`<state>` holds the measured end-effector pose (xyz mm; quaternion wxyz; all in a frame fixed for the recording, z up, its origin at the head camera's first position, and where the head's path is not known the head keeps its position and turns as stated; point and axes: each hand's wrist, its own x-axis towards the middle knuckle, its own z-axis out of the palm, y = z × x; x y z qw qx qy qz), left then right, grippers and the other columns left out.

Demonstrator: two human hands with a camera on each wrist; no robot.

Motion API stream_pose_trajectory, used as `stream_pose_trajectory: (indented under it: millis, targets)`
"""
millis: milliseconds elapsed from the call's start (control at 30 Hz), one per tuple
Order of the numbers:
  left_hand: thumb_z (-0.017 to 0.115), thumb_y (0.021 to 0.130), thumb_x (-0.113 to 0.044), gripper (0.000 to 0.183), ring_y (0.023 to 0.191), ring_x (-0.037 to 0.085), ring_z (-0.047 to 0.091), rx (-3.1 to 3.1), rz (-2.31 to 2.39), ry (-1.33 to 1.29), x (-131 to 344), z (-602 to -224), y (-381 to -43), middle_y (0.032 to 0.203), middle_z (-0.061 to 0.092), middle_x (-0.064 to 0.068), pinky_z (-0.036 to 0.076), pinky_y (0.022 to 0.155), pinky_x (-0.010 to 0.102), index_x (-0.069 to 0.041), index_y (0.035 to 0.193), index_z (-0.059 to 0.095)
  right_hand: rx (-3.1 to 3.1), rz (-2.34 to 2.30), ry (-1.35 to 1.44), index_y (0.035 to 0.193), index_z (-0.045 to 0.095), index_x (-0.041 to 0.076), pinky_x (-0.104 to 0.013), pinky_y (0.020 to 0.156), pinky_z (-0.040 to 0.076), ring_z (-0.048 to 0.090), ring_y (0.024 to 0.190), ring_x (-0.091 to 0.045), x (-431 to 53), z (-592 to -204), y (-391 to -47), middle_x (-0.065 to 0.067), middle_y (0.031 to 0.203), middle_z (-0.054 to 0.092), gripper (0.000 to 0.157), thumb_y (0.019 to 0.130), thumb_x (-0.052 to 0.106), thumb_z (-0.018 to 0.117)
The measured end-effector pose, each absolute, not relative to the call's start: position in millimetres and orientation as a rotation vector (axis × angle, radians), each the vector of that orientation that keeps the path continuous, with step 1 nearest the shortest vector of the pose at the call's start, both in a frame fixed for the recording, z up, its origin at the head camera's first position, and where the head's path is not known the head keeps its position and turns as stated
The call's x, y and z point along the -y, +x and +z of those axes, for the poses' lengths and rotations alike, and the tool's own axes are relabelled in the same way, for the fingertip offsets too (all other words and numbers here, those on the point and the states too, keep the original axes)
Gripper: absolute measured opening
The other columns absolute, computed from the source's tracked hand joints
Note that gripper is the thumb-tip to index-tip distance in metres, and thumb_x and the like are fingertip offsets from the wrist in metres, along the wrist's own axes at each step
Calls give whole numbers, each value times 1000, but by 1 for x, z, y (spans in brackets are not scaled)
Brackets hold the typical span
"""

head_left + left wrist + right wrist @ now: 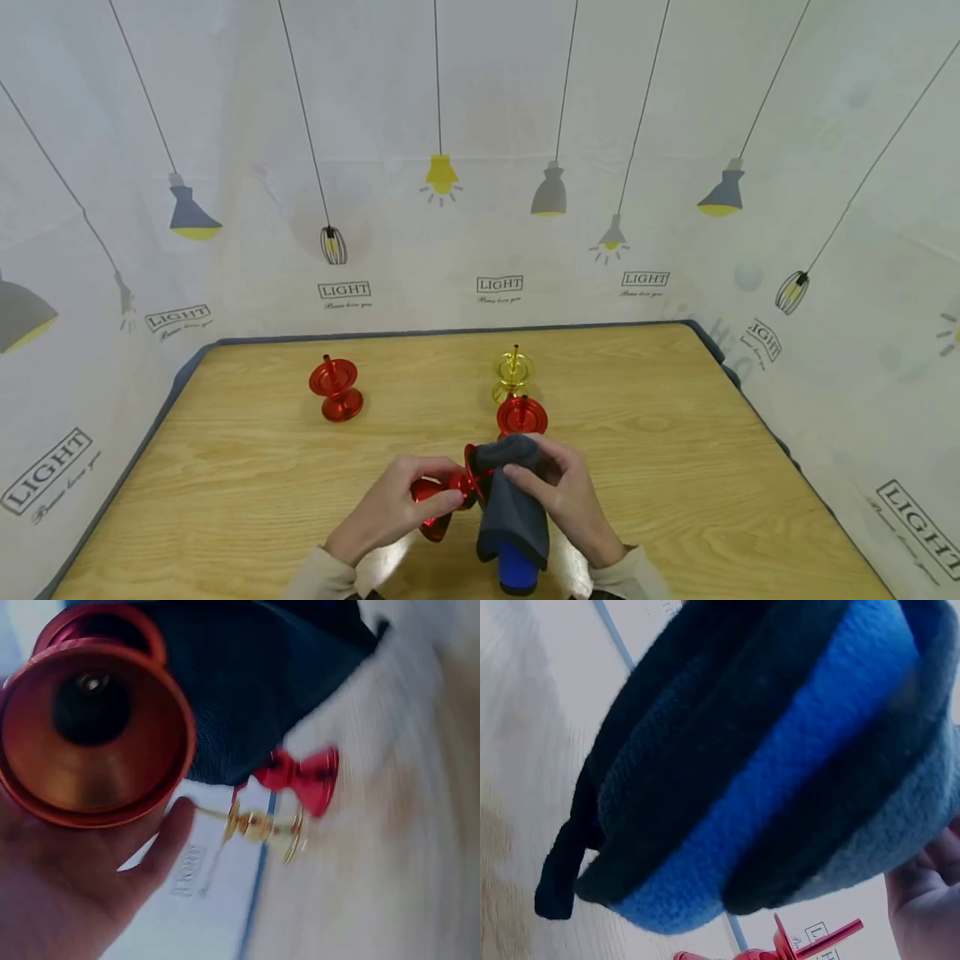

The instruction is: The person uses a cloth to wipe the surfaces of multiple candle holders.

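Observation:
My left hand [401, 500] grips a red metallic candle holder [433, 531] by its stem, tilted on its side above the table. In the left wrist view, the hollow underside of its base [150, 780] faces the camera. My right hand [576, 497] pinches a grey cloth [513, 510] with dark edging against the holder's dish. A blue side of the cloth [802, 727] shows in the right wrist view, where the cloth hides most of the right fingers. Part of the held holder's dish and its pin are covered by the cloth.
Just beyond the hands stands another red candle holder [522, 414], with a gold candle holder [513, 369] close behind it. A third red one [335, 379] stands at the back left. The wooden table [247, 483] is bordered by a white lamp-printed sheet [405, 242].

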<state>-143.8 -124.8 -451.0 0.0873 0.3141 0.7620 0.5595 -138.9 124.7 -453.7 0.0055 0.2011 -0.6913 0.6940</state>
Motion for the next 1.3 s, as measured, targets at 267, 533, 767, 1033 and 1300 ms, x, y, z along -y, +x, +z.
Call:
stream_pose_trajectory:
  millis: [267, 533, 767, 1033, 1300]
  targets:
    - [67, 98, -18, 23, 82, 5, 69, -2351, 1701, 941, 122, -456, -143, 99, 74, 7, 59, 71, 24, -6, 117, 72, 2180, 2122, 592, 118, 70, 1, -28, 76, 60, 71, 90, -12, -120, -453, -139, -8, 107, 74, 26, 92, 4, 72]
    - [93, 67, -14, 53, 92, 16, 64, -3366, 1280, 1217, 101, -455, -138, 103, 73, -1, 52, 88, 45, -11, 115, 71, 2067, 2282, 43, 117, 69, -6, -26, 72, 58, 70, 82, -13, -107, -440, -137, -6, 97, 74, 31, 90, 7, 75]
    - [90, 66, -13, 44, 87, 19, 64, -3495, 1192, 1300, 101, -453, -137, 94, 73, 0, 53, 86, 44, -10, 106, 72, 2055, 2351, 14, 119, 68, -6, -27, 76, 57, 70, 85, -14, -108, -437, -136, -4, 97, 74, 33, 90, 9, 74]
    - [81, 87, -23, 23, 84, 6, 68, -2834, 1561, 1038, 113, -444, -127, 98, 75, 1, 58, 74, 26, -12, 106, 74, 2219, 2234, 514, 120, 68, -2, -28, 77, 58, 70, 90, -14, -128, -441, -136, -2, 107, 74, 28, 94, 7, 69]
    - [72, 95, -19, 23, 85, 8, 71, -2433, 1691, 763, 115, -439, -126, 103, 75, 8, 59, 76, 25, -8, 115, 72, 2226, 2173, 655, 120, 69, 1, -29, 75, 59, 71, 90, -13, -129, -439, -134, -9, 109, 74, 26, 95, 7, 69]
